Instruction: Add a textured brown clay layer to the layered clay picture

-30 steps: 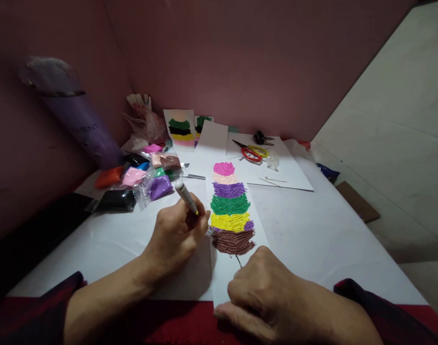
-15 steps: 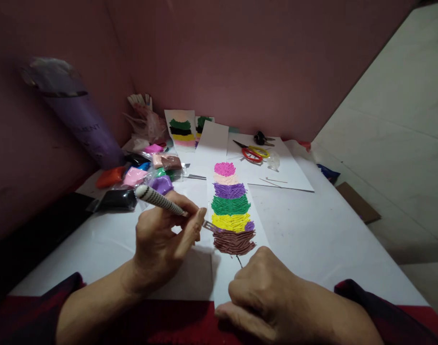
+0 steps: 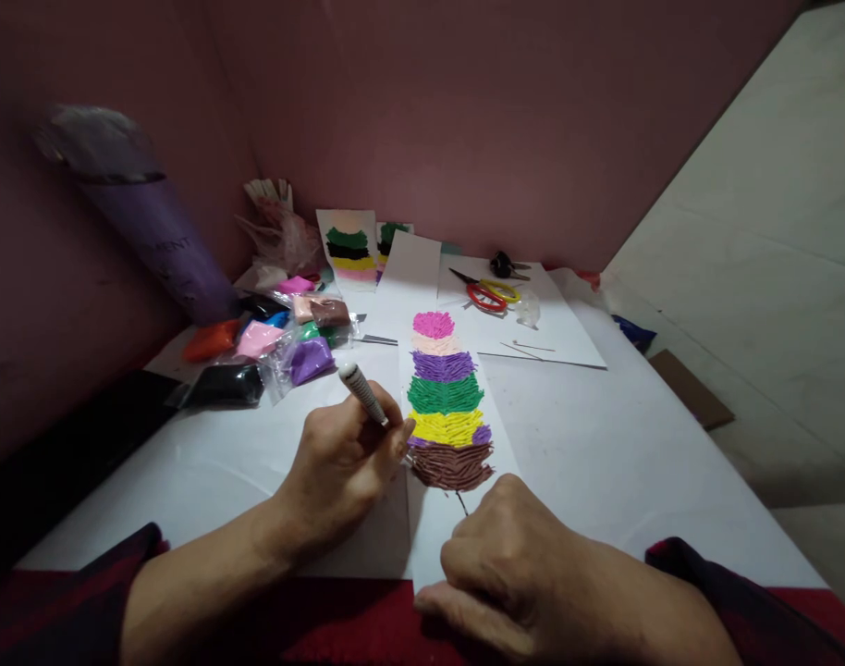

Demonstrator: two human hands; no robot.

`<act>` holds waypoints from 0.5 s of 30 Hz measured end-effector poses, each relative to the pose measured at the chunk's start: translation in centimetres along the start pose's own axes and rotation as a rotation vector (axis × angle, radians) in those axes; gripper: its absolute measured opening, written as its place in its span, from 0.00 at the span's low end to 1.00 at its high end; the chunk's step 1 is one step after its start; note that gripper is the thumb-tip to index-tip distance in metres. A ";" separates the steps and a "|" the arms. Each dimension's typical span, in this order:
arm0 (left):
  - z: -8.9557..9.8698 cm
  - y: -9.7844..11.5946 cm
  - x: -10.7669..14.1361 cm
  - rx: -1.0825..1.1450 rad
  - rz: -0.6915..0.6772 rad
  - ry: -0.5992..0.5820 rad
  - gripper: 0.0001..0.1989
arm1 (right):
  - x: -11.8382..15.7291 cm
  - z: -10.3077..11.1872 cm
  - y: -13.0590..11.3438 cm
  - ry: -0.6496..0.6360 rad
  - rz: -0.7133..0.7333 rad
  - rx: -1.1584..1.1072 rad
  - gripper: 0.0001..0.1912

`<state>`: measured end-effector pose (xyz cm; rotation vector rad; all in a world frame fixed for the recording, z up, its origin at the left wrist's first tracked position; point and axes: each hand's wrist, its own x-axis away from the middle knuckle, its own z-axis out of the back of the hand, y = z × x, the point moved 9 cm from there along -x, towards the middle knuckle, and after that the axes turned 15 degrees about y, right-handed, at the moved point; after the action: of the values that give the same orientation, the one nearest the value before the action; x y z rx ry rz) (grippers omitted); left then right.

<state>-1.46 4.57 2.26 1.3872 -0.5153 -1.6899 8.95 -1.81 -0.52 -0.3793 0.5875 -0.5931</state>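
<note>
My left hand (image 3: pixel 357 453) is closed in a pinch around a slim tool with a white, dark-patterned handle (image 3: pixel 362 392). Its metal end is mostly hidden by my fingers, at the left edge of the brown band (image 3: pixel 453 467). This band is the lowest of several bands of textured, clay-like strands on a white paper strip (image 3: pixel 433 536); above it come yellow (image 3: pixel 445 427), green, purple, pale peach and pink. A small purple patch (image 3: pixel 482 435) sits at the yellow band's right end. My right hand (image 3: pixel 509 573) is curled over the strip's near end, holding it; its fingertips are hidden.
Bagged coloured clay packs (image 3: pixel 260 340) lie at the left, before a leaning purple cylinder (image 3: pixel 163 231). Red-and-yellow scissors (image 3: pixel 488 294), keys (image 3: pixel 506 266) and thin pins (image 3: pixel 526 350) are on a white sheet at the back. Striped cards (image 3: pixel 349 250) lean by the wall.
My left hand has shifted right, and the tool now stands steeper, its metal end hidden more by my fingers. My right hand and the paper strip have stayed in place.
</note>
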 end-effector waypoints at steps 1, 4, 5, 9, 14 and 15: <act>0.0 -0.1 0.0 -0.009 0.003 0.003 0.06 | 0.0 0.0 0.0 0.004 0.001 -0.003 0.21; 0.2 0.0 -0.2 -0.032 -0.012 0.019 0.07 | 0.0 0.0 0.1 0.008 -0.003 -0.016 0.21; 0.3 0.1 -0.2 -0.038 -0.022 0.025 0.07 | 0.0 0.0 0.1 0.007 -0.006 -0.023 0.22; 0.4 0.3 -0.3 -0.062 -0.052 0.030 0.07 | 0.0 0.0 0.1 0.012 -0.008 -0.039 0.21; 1.0 0.9 -0.4 -0.090 -0.102 0.057 0.07 | 0.0 0.0 0.1 0.010 -0.005 -0.041 0.21; 1.2 1.1 -0.4 -0.084 -0.112 0.071 0.07 | -0.1 0.0 0.1 0.007 -0.005 -0.035 0.21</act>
<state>-2.14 4.03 3.67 1.4319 -0.3278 -1.7237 8.95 -1.70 -0.48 -0.4111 0.6046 -0.5895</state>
